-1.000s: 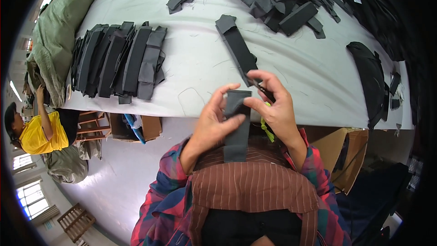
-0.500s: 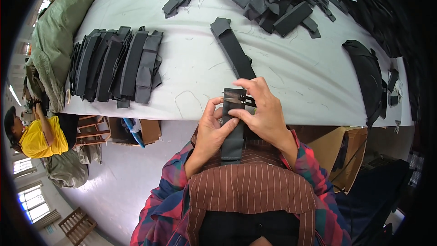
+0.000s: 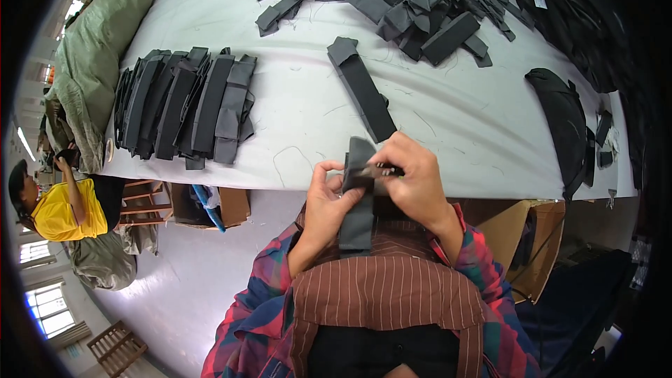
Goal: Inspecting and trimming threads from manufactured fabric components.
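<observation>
Centre of the frame: the left hand (image 3: 329, 203) was clamped on a dark grey fabric strip (image 3: 358, 203), held upright just off the near edge of the white table (image 3: 294, 98). The right hand (image 3: 418, 180) pinched small snips (image 3: 386, 168) at the strip's top. A single strip (image 3: 364, 89) lay above; a neat row of strips (image 3: 185, 105) lay upper left, and a loose heap (image 3: 406, 0) lay at top.

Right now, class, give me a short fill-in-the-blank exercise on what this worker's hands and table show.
Both hands, left hand and right hand, hold one dark ____ strip.
The neat row of strips lies on the person's ____ side.
The table top is ____ in colour.

Missing words: fabric; left; white
</observation>
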The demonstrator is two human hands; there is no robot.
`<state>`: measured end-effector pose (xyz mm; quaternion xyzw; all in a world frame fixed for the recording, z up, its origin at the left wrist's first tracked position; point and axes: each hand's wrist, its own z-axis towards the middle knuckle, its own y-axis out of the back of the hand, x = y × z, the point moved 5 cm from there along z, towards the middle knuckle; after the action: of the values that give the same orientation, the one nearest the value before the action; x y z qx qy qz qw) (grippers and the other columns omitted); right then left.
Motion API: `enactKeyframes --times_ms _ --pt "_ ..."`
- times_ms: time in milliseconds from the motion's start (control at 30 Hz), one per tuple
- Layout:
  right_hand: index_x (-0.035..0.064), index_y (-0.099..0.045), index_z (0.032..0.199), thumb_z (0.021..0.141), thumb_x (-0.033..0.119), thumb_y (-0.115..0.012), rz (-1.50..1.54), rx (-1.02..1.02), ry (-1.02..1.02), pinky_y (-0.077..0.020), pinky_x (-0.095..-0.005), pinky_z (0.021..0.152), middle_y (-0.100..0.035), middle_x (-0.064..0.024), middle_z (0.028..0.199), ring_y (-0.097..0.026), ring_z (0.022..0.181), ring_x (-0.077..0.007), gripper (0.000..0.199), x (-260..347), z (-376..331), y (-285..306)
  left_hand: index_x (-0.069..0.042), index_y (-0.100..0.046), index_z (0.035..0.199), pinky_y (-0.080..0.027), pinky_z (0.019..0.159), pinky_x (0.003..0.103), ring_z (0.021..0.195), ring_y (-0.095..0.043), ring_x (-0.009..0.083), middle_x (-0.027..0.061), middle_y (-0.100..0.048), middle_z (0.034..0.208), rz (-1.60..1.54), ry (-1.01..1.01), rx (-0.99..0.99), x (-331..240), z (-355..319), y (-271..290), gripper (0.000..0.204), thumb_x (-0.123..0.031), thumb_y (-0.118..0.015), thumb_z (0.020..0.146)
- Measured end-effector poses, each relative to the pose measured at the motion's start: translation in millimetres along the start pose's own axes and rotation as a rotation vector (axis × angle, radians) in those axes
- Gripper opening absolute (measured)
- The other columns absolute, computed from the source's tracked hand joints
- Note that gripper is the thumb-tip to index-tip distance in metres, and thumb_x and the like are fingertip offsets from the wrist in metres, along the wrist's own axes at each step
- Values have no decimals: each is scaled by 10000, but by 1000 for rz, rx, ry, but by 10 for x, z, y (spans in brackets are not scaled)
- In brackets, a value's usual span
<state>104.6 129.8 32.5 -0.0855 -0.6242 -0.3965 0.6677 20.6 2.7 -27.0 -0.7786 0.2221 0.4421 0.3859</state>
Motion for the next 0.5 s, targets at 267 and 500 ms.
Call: enactKeyframes --times_ms 267,500 --pt "8 -608 776 634 -111 -615 147 116 4 -483 -269 603 -613 -88 1038 -634 729 -172 185 98 -211 -169 -32 -555 955 -437 670 200 751 -506 70 0 -524 864 189 -305 -171 -199 24 78 313 176 -468 737" --pt "-3 -609 814 796 -3 -672 750 45 -283 -411 -224 609 -575 -51 877 -480 679 -64 65 177 -150 -180 5 -620 880 -423 626 182 724 -509 66 15 -526 836 643 -574 -116 -505 23 19 273 171 -506 696"
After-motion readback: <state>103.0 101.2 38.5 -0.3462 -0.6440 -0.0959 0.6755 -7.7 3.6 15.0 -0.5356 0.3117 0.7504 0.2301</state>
